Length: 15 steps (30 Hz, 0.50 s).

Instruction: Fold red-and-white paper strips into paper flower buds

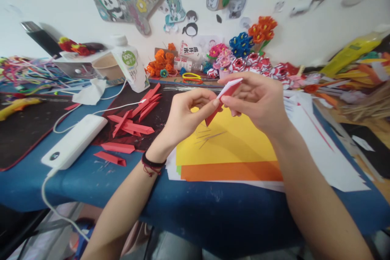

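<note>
Between my two hands is a folded strip of red paper point(230, 88) with a white inner side, tilted up to the right. My left hand point(195, 109) pinches its lower left end between thumb and fingers. Toward its upper right end, my right hand point(256, 97) grips it with the thumb in front and the fingers behind. Below them lie yellow paper point(225, 146) and an orange sheet point(231, 171) on a stack. Several thin wires point(210, 136) rest on the yellow sheet. Folded red paper pieces point(131, 126) are piled left of my left hand.
A white power bank point(74, 140) with a cable lies at the left, near a white bottle point(131, 65). Handmade flowers point(240, 46) line the back by the wall. White sheets point(329, 150) spread at the right, and a yellow bottle point(353, 53) leans behind them.
</note>
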### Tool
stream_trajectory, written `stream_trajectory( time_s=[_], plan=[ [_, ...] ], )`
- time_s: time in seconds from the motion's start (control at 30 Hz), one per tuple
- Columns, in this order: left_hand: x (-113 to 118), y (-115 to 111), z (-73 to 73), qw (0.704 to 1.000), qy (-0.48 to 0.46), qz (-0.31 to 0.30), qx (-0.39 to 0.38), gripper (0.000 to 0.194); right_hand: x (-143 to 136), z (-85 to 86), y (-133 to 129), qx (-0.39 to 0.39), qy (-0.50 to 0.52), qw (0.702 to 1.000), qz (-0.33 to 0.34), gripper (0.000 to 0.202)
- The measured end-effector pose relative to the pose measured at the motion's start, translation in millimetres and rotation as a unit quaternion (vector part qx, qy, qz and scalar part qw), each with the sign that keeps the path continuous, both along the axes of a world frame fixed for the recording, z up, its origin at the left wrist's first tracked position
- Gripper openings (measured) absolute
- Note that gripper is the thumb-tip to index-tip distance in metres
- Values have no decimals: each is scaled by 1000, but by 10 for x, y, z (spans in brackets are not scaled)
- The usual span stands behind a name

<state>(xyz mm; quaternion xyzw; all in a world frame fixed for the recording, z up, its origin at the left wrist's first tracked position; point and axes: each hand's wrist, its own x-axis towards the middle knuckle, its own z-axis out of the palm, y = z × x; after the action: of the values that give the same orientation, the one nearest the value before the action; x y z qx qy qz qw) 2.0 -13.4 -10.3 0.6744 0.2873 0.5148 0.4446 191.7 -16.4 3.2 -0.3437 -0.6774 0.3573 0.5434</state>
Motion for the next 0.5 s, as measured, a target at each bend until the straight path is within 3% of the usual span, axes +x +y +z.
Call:
stream_trajectory(
  time_s=[0.27,0.5],
  plan=[
    [10,-1,9,1000,-11,-9,-20,34,-21,-19,-2,-3,9,1000,-1,31],
    [21,47,-25,994,-71,-57,-52,29,-35,-24,-3,64,27,997,10,24]
  ],
)
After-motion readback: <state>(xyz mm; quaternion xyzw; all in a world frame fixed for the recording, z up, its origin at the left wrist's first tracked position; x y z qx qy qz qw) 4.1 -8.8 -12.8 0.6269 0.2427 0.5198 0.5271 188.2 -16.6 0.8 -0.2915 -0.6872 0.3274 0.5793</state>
